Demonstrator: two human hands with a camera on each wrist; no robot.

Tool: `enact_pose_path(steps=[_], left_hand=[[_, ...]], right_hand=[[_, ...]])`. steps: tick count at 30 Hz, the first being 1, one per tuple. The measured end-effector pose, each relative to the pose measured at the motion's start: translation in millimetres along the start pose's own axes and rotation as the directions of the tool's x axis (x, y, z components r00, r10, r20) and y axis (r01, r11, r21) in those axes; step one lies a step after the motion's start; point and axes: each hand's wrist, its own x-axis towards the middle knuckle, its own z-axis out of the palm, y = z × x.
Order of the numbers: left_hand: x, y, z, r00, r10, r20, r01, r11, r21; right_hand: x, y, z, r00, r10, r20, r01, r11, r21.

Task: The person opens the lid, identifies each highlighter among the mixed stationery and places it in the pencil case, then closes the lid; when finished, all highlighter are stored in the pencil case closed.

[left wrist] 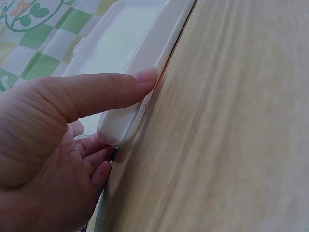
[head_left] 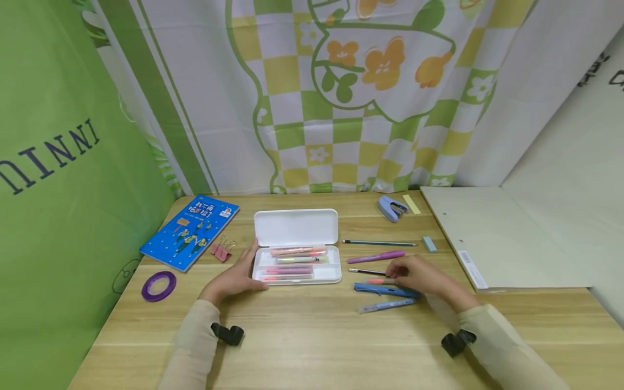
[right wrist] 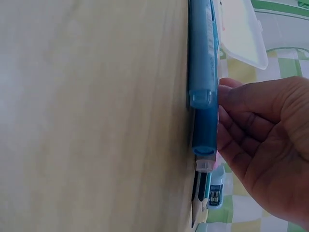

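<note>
A white pencil case (head_left: pixel 297 265) lies with its lid raised, and several pink, peach and pale pens fill its compartments. My left hand (head_left: pixel 239 273) holds its left end; in the left wrist view the thumb (left wrist: pixel 116 92) lies along the front wall and the other fingers reach round the end. Right of the case, my right hand (head_left: pixel 419 273) has its fingertips on the right end of a clear pen with an orange-pink part (head_left: pixel 377 281). In the right wrist view, blue pens hide those fingertips. Just in front lie a blue pen (head_left: pixel 385 290) and a light blue marker (head_left: pixel 387 306).
Behind the right hand lie a dark pencil (head_left: pixel 366 271), a purple pen (head_left: pixel 375 257), a teal pencil (head_left: pixel 380 243) and an eraser (head_left: pixel 429 244). A stapler (head_left: pixel 391 208) and large board (head_left: pixel 507 238) stand farther right. Leftward are a blue book (head_left: pixel 192 233), pink binder clip (head_left: pixel 222 251) and purple tape (head_left: pixel 150 294).
</note>
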Motion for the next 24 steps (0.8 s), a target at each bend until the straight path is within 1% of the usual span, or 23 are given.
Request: enact_pose_path(steps=[6,9,12,15,19,22,24], left_hand=[[-0.1,1.0,0.5,1.0,0.002,-0.001,-0.002,1.0,0.006],[-0.6,1.4,0.1,1.0,0.011,-0.004,-0.011,1.0,0.007],[-0.9,1.8,-0.2,1.0,0.014,-0.005,-0.014,1.0,0.005],[-1.0,1.6,-0.6,1.0,0.011,-0.005,-0.011,1.0,0.001],[-0.8,1.1,-0.2,1.0,0.01,-0.004,-0.01,1.0,-0.002],[-0.5,0.2,0.1,1.0,0.012,-0.005,-0.012,1.0,-0.003],[-0.6,-0.8,0.2,1.0,0.013,-0.005,-0.013,1.0,-0.001]], right_hand=[[9,-6,-9,1.0,0.004,-0.001,-0.004,0.999,0.033],[20,-19,-14,1.0,-0.002,0.016,0.001,0.999,0.037],[35,-34,-13,1.0,-0.012,0.026,0.011,0.997,0.071],[53,-50,-5,0.999,-0.034,0.022,0.031,0.992,0.126],[79,-68,12,0.999,-0.051,0.018,0.046,0.978,0.203],[97,-81,28,0.998,-0.06,0.034,0.05,0.967,0.252],[108,-90,39,0.995,-0.081,0.055,0.063,0.96,0.273]])
